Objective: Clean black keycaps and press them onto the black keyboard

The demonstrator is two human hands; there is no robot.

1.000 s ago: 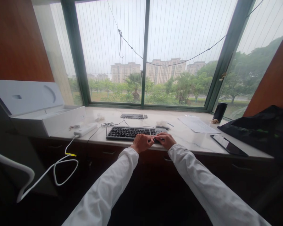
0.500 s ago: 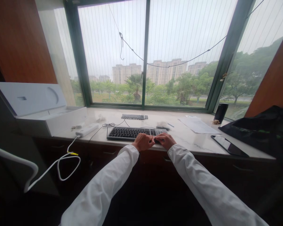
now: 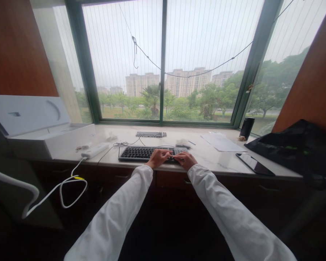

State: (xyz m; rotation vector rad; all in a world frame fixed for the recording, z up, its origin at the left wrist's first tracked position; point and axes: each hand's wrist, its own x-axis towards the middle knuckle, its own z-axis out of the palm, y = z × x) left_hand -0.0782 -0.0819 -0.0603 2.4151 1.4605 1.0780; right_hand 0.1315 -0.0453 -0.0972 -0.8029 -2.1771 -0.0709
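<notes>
A black keyboard (image 3: 137,153) with a grey edge lies near the front of the white marble-patterned counter. Over its right part, my left hand (image 3: 159,158) is closed, thumb and fingertips drawn together. My right hand (image 3: 186,160) is closed just beside it, fingertips bent down at the keys by the number pad. Whatever sits between the fingertips is too small to make out. Behind the keyboard lies a detached strip of keys (image 3: 151,134). A small dark object (image 3: 183,146) rests by the keyboard's upper right corner, with a thin blue stick (image 3: 191,143) next to it.
An open white box (image 3: 51,141) stands at the left, near a white power strip (image 3: 95,150) whose cable hangs over the edge. Paper sheets (image 3: 221,141), a phone (image 3: 254,164), a black cylinder (image 3: 246,127) and a black bag (image 3: 285,146) occupy the right. A thin cable (image 3: 120,144) lies behind the keyboard.
The view has shifted slightly, so the scene sits a little farther left. My two hands have drawn slightly apart at the fingertips and the left fingers have lifted a bit, still over the keyboard's right part.
</notes>
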